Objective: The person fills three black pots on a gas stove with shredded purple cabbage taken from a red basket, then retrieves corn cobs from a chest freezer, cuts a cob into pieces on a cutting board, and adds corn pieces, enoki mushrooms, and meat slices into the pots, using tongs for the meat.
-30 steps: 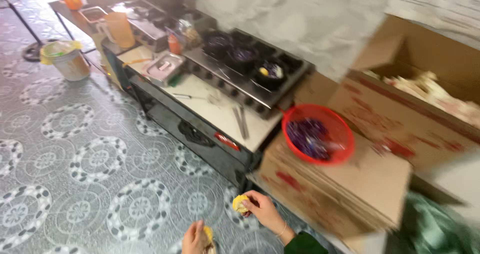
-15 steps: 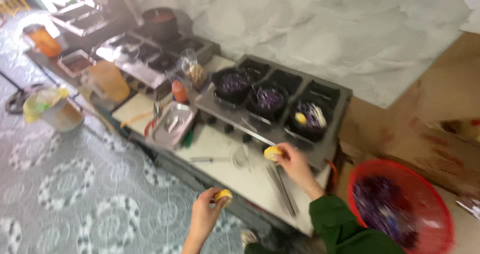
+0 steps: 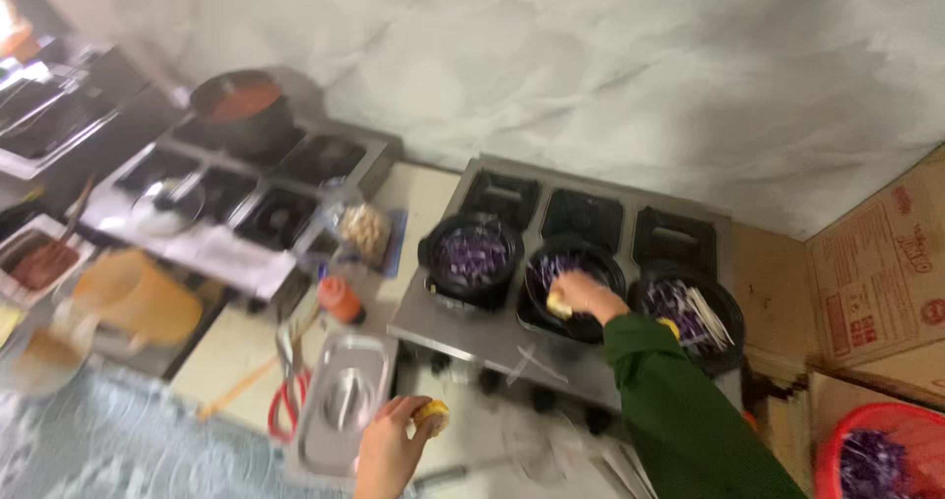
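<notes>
Your right hand (image 3: 583, 295) reaches over the middle black bowl (image 3: 574, 284) of purple shreds on the steel counter unit (image 3: 492, 334), fingers closed on a yellow piece (image 3: 558, 307), while your left hand (image 3: 389, 447), near and lower, pinches another yellow piece (image 3: 431, 417) beside the lidded steel tray (image 3: 345, 401).

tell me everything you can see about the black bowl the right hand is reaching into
The middle black bowl is round, dark and looks like plastic or coated metal. It sits upright in the front row of a grey steel counter unit, between two similar black bowls. Shredded purple vegetable shows inside. The right hand, in a green sleeve, is over its front part holding a small yellow piece; whether the hand touches the rim is unclear in the blur.
</notes>
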Demonstrator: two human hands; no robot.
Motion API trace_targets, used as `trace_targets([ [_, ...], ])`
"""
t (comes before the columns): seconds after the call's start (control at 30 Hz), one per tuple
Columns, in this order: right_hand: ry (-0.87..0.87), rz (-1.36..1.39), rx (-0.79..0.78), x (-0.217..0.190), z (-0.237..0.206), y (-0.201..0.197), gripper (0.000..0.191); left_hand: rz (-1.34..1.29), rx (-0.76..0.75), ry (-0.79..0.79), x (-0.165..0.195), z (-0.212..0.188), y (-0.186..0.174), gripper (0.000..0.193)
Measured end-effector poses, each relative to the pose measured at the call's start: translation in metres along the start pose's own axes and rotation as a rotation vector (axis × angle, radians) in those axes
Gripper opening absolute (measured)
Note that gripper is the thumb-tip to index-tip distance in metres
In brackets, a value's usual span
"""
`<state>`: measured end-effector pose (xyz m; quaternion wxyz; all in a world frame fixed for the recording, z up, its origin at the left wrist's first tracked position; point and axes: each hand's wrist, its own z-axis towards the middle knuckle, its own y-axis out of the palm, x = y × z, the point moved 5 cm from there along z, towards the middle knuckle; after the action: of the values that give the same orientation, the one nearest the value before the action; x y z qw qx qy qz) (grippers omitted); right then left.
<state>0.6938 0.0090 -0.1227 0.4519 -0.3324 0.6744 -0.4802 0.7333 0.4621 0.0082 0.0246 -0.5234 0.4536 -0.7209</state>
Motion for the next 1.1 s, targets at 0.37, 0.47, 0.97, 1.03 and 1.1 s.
trace_targets([
  [0.37,0.351,0.107,0.552,-0.099,-0.111,-0.038,0.029,0.447,-0.373,0.648,-0.013,0.338,0.097,0.018],
  [0.47,0.485,0.232,0.681,-0.144,-0.21,-0.03,0.024,0.763,-0.526,0.701,-0.029,0.342,0.152,0.019],
  [0.97,1.227,0.194,0.963,-0.285,-0.65,0.09,0.009,-0.265,-0.829,1.169,0.178,-0.115,0.17,0.014],
  [1.03,1.262,0.127,1.062,-0.319,-0.724,0.091,0.019,-0.307,-0.938,1.42,0.207,-0.238,0.193,0.016],
  [1.1,1.347,0.077,1.15,-0.353,-0.806,0.097,0.019,-0.459,-1.024,1.576,0.227,-0.347,0.21,0.019],
])
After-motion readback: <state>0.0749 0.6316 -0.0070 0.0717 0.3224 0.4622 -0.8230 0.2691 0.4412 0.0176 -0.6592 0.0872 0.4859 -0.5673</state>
